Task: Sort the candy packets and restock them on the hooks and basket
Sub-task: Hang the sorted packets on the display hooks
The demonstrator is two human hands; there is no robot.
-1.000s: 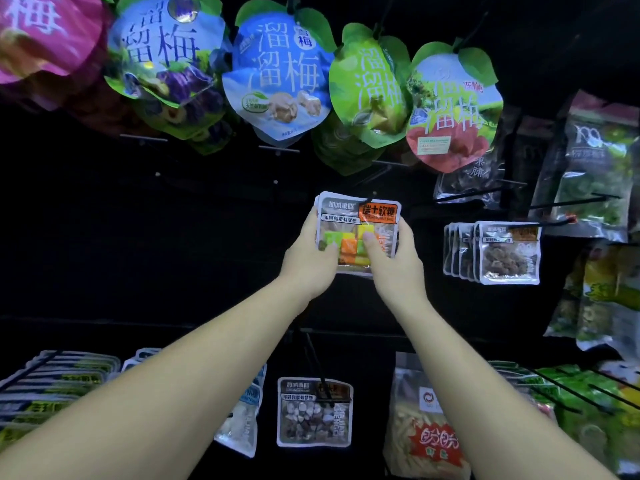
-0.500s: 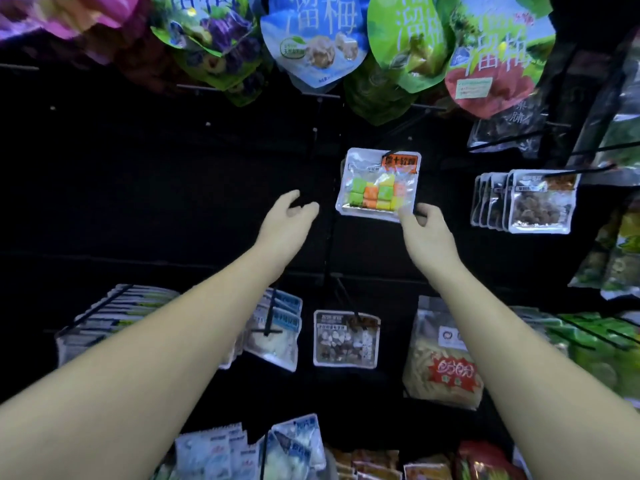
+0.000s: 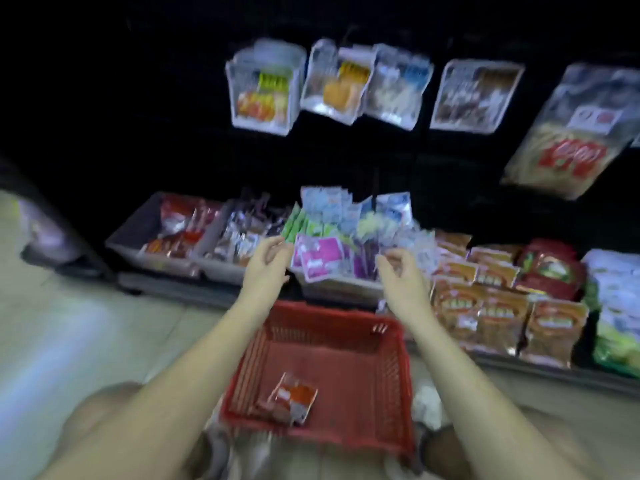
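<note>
The view is blurred by motion. A red plastic basket (image 3: 349, 341) sits on the floor below me, with an orange-and-white candy packet (image 3: 294, 398) lying in it. My left hand (image 3: 266, 265) and my right hand (image 3: 401, 275) hover above the basket's far rim, both with loosely curled fingers and nothing in them. Just beyond them stands a grey bin (image 3: 343, 284) full of pink, green and pale blue packets (image 3: 322, 254). Clear candy packets (image 3: 265, 91) hang on hooks above.
More grey bins (image 3: 138, 244) with red and dark packets stand to the left. Stacked orange bags (image 3: 491, 306) and green bags (image 3: 616, 320) fill the low shelf on the right. A large bag of yellow sticks (image 3: 571, 133) hangs at upper right. Pale floor (image 3: 69, 341) lies left.
The multicoloured candy packet was left hanging on its hook and both hands came away. My view has swung down to the bottom bins and the red basket, and both hands have dropped.
</note>
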